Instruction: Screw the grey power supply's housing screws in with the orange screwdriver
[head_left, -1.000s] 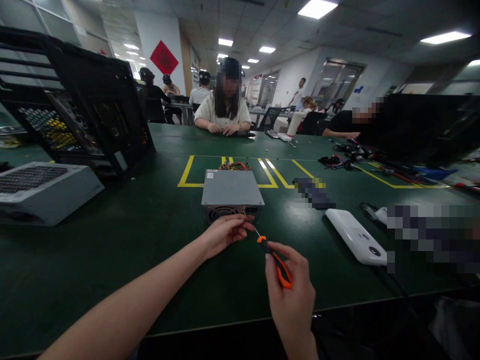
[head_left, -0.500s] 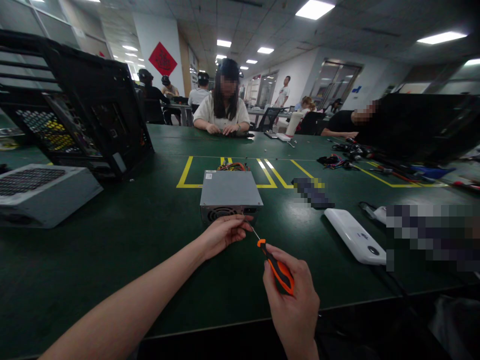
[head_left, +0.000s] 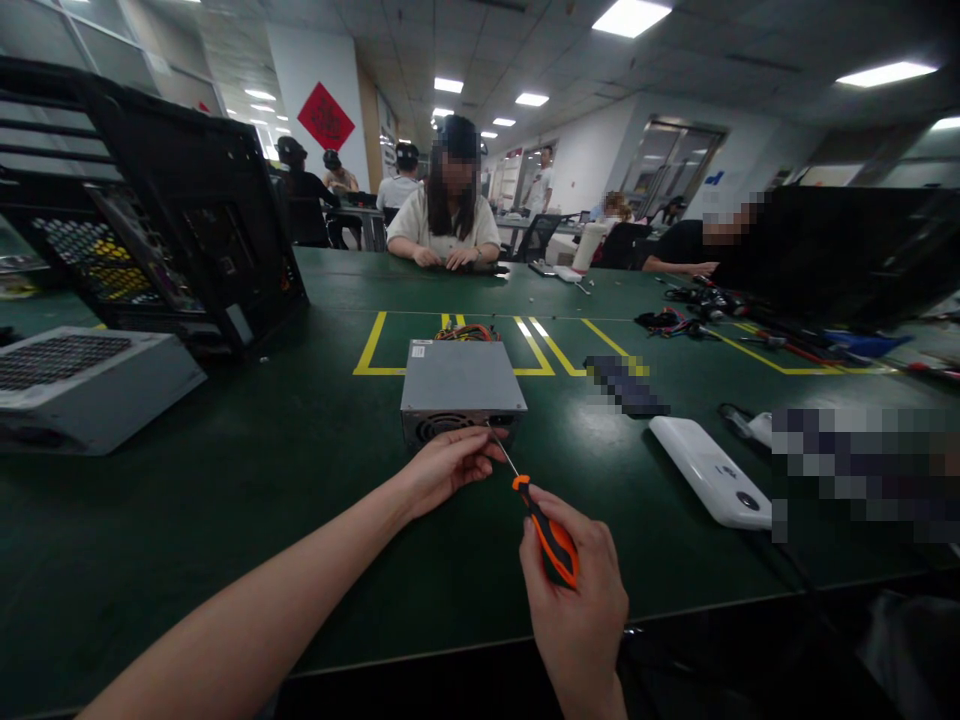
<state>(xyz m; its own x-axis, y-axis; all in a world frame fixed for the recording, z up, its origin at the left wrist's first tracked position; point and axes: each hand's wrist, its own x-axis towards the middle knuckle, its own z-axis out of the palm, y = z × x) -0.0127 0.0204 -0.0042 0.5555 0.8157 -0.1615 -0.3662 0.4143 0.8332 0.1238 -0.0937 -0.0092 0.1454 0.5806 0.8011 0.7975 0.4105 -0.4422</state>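
A grey computer power supply unit (head_left: 465, 375) lies on the green table in front of me, its fan grille side facing me and colored cables behind it. My right hand (head_left: 576, 590) is closed around the orange and black handle of a screwdriver (head_left: 555, 545). Its thin shaft points up and left toward the unit's front face. Curled fingers of my left hand (head_left: 454, 465) are brought together around the shaft's tip, close to that face. Whether they pinch the shaft or some small part there is hidden.
To the left stand a black computer case (head_left: 165, 210) and a second power supply unit (head_left: 97, 390). On the right lie a white oblong device (head_left: 709, 470), a bundle of cables (head_left: 667, 320) and a dark monitor (head_left: 840, 250). Across the table sits a person (head_left: 450, 215).
My right hand has shifted slightly left with the screwdriver, and its handle has swung a little left. My left hand and the power supply unit stay almost in place.
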